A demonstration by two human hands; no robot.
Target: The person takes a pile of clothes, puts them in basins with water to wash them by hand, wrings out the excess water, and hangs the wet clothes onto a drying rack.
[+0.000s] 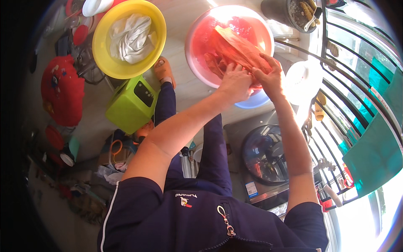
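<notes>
A pink basin [196, 67] holds water and a wet orange-red cloth [237, 47]. The cloth is bunched near the basin's lower right rim, partly raised from the water. My left hand [236, 80] presses its curled fingers into the bunched cloth. Just right of it, touching or nearly so, my right hand [270, 74] grips the same cloth between thumb and fingers. The fingertips are partly hidden in the folds. To the left, a yellow basin [99, 53] contains a crumpled white cloth [133, 37].
A blue basin [253, 101] shows below the pink one, beside a round white object [299, 82]. A green plastic stool [126, 108] lies near my orange slipper [164, 71]. At right are a plant pot [277, 12], black railings [349, 104] and an appliance with a round dark cover [266, 154].
</notes>
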